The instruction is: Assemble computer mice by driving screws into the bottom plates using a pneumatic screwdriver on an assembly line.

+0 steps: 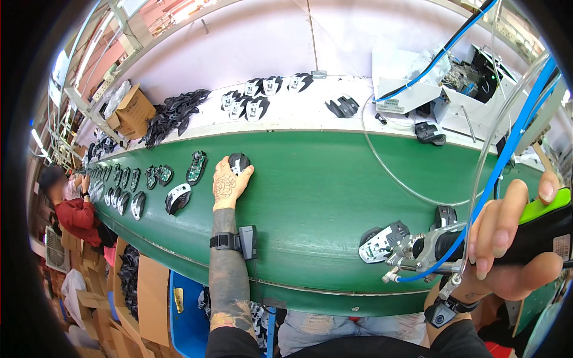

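On the green belt [298,179], my left hand [228,186] is closed over a black and grey computer mouse [240,161]. My right hand [501,238] grips a black powered screwdriver [537,238] with a bright green lever, and a blue hose [498,170] runs up from its metal head. Close to that metal head lies an opened mouse [381,241] with a white inner plate. Behind it rests another dark mouse part [444,217]. Left of my left hand are a white-and-black mouse [178,198] and a black shell with a green circuit board [196,167].
Several mouse shells and boards [122,179] line the belt's far left, where a person in red [77,218] works. The white shelf [280,122] carries black cables [173,113], mouse parts [256,108] and a white parts bin [397,77]. A blue crate [185,304] stands below the belt.
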A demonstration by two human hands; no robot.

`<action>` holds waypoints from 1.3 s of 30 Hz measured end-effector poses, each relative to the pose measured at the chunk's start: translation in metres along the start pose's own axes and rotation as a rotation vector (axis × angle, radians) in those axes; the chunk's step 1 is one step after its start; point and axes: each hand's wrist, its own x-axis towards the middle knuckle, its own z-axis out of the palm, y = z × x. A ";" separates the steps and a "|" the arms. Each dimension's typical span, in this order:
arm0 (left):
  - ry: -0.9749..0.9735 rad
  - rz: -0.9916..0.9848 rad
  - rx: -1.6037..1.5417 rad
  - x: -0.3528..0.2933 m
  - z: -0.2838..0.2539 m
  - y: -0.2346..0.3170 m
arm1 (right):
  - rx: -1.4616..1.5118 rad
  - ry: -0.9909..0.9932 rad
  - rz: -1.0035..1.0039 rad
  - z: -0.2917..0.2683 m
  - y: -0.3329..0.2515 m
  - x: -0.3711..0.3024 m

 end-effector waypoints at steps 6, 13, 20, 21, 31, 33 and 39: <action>-0.059 -0.062 0.097 -0.007 -0.007 0.022 | -0.034 0.002 -0.026 -0.002 0.004 0.004; -0.245 -0.012 0.146 0.007 -0.028 0.015 | -0.033 0.056 -0.023 0.007 0.009 0.002; -0.522 0.124 0.164 0.001 -0.050 0.044 | 0.007 0.120 -0.111 0.004 0.016 0.004; -0.526 0.125 0.169 -0.001 -0.049 0.040 | 0.006 0.133 -0.103 0.004 0.015 0.004; -0.494 0.196 0.145 0.001 -0.043 0.035 | -0.037 0.092 -0.042 -0.005 0.008 0.005; -0.442 0.300 -0.009 -0.001 -0.039 0.024 | -0.024 -0.272 0.005 -0.026 0.008 0.010; -0.401 0.419 -0.079 -0.001 -0.040 0.014 | -0.068 0.117 -0.037 0.002 0.012 0.003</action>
